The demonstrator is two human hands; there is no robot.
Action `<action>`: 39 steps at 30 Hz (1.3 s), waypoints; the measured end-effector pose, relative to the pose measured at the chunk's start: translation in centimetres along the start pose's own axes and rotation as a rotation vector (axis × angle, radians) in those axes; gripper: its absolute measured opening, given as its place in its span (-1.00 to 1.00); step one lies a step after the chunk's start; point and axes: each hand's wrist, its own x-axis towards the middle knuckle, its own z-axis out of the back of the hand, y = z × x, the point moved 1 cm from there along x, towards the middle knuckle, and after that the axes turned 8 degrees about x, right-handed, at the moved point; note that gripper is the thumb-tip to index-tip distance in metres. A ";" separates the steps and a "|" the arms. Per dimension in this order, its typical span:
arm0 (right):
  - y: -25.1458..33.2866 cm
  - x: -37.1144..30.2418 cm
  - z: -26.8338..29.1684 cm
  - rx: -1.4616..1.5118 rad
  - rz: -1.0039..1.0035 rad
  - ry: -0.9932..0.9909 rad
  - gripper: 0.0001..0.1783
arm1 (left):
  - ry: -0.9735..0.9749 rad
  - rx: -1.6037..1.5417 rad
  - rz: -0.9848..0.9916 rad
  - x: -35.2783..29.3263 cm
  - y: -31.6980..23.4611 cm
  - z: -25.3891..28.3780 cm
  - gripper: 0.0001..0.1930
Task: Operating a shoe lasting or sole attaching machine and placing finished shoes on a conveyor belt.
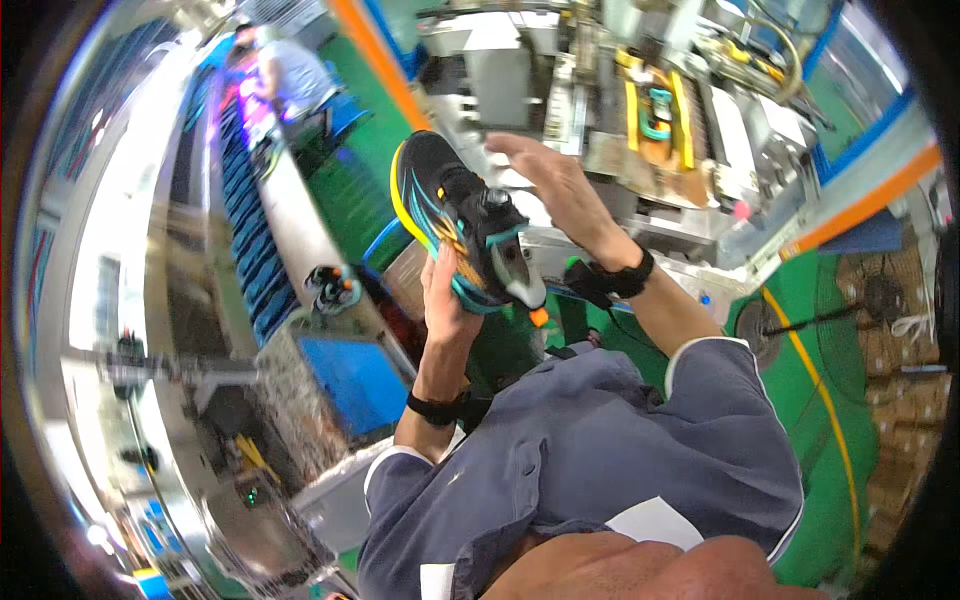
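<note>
A black running shoe (pixel 428 172) with teal, orange and yellow sides is held up in front of my chest, its toe pointing away. My left hand (pixel 450 305) is closed on it near the heel, with the fingers partly hidden behind the shoe. A light grey piece (pixel 520 275) with a small orange tip (pixel 540 317) sticks out at the heel opening; its kind I cannot make out. To the right of the shoe, my right hand (pixel 560 190) is raised with fingers stretched out and nothing in it. Both wrists wear black bands.
A machine (pixel 655 180) with yellow rails holds a teal-and-black item (pixel 656 115) ahead on the right. Along the left runs a conveyor (pixel 285 220) with another shoe (pixel 333 288) on it. A person (pixel 295 75) sits at its far end. A floor fan (pixel 865 295) stands right.
</note>
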 end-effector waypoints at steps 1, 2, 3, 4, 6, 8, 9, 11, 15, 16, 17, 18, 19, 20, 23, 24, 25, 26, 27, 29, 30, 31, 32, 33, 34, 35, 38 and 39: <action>0.6 -2.3 3.0 0.287 -0.138 0.000 -0.35 | -0.010 -0.025 0.064 1.9 1.5 -2.0 -0.46; 0.9 -4.0 5.8 0.212 -0.123 -0.007 -0.32 | 0.125 -0.135 0.131 3.6 1.9 -5.2 -0.57; -0.1 -5.3 8.2 0.178 -0.123 -0.091 -0.29 | -0.024 0.067 0.232 5.3 3.3 -7.7 -0.56; -0.8 -6.0 10.3 0.089 -0.119 -0.232 -0.26 | -0.007 0.211 0.236 6.8 5.1 -10.2 -0.54; -1.2 -6.8 14.0 -0.105 -0.190 -0.565 -0.22 | 0.095 0.472 0.174 9.3 8.3 -14.3 -0.45; -3.4 -8.3 19.7 0.088 -0.322 -0.783 -0.28 | 0.282 0.640 0.119 12.0 11.7 -17.1 -0.31; -4.3 -9.3 22.6 0.081 -0.369 -0.848 -0.31 | 0.380 0.543 0.206 13.0 12.3 -19.0 -0.23; -5.4 -11.4 27.7 -0.191 -0.363 -1.019 -0.28 | 0.402 0.671 0.312 17.3 16.3 -20.4 -0.24; -2.5 -14.3 31.9 -0.161 -0.285 -1.199 -0.48 | 0.434 0.987 0.363 28.7 24.3 -24.1 -0.18; -2.3 -14.4 32.3 -0.179 -0.155 -1.211 -0.48 | 0.343 1.035 0.253 32.4 28.3 -23.2 -0.14; -2.1 -14.2 32.7 -0.199 -0.024 -1.215 -0.48 | 0.247 1.075 0.146 35.8 32.3 -21.9 -0.09; -1.7 -14.4 33.4 -0.217 -0.028 -1.212 -0.46 | 0.063 1.238 0.102 37.5 34.9 -22.4 -0.04; -1.1 -15.3 33.8 -0.243 -0.031 -1.244 -0.44 | 0.168 1.325 0.296 38.4 35.5 -23.9 0.02; -0.5 -15.4 33.6 -0.261 -0.027 -1.292 -0.44 | 0.181 1.399 0.288 38.9 36.5 -24.7 0.05; 0.0 -15.2 35.1 -0.448 -0.101 -1.381 -0.45 | 0.178 1.502 0.453 40.7 38.2 -25.8 -0.14; 0.2 -14.2 35.9 -0.519 -0.092 -1.348 -0.45 | 0.198 1.475 0.455 41.2 38.5 -25.5 -0.18; 0.7 -12.9 36.5 -0.576 -0.119 -1.377 -0.44 | 0.209 1.450 0.455 41.6 38.5 -25.0 -0.23; 0.5 -12.0 37.9 -0.629 -0.163 -1.360 -0.43 | 0.204 1.397 0.388 41.2 38.3 -24.8 -0.29; 0.2 -10.7 40.2 -0.675 -0.202 -1.327 -0.41 | 0.182 1.345 0.317 41.2 37.8 -24.3 -0.34; 0.0 -5.6 44.1 -0.884 -0.381 -1.119 -0.36 | 0.116 0.575 0.544 42.0 37.6 -20.8 -0.62; -0.7 -3.7 46.1 -0.975 -0.485 -1.078 -0.30 | 0.205 0.380 0.732 40.3 35.1 -21.1 -0.65; -1.0 -2.0 47.7 -1.064 -0.588 -1.038 -0.25 | 0.294 0.179 0.915 37.4 31.0 -21.2 -0.68; -0.7 2.0 46.6 -1.164 -0.685 -0.884 -0.21 | 0.302 0.185 0.868 35.3 28.1 -19.4 -0.67; -0.6 5.5 45.5 -1.267 -0.783 -0.730 -0.17 | 0.318 0.186 0.828 33.0 25.5 -17.7 -0.65; -3.8 7.3 48.4 -1.151 -0.832 -0.621 -0.19 | 0.367 0.196 0.825 30.7 22.6 -16.8 -0.62; -7.1 8.9 50.5 -1.030 -0.869 -0.497 -0.22 | 0.399 0.206 0.814 28.6 19.8 -15.1 -0.59; -11.9 14.0 45.9 -1.094 -0.768 -0.550 -0.42 | 0.327 0.450 0.725 22.5 13.5 -8.0 -0.44; -16.3 14.3 47.8 -1.109 -0.785 -0.546 -0.44 | 0.304 0.443 0.690 20.6 11.1 -7.0 -0.38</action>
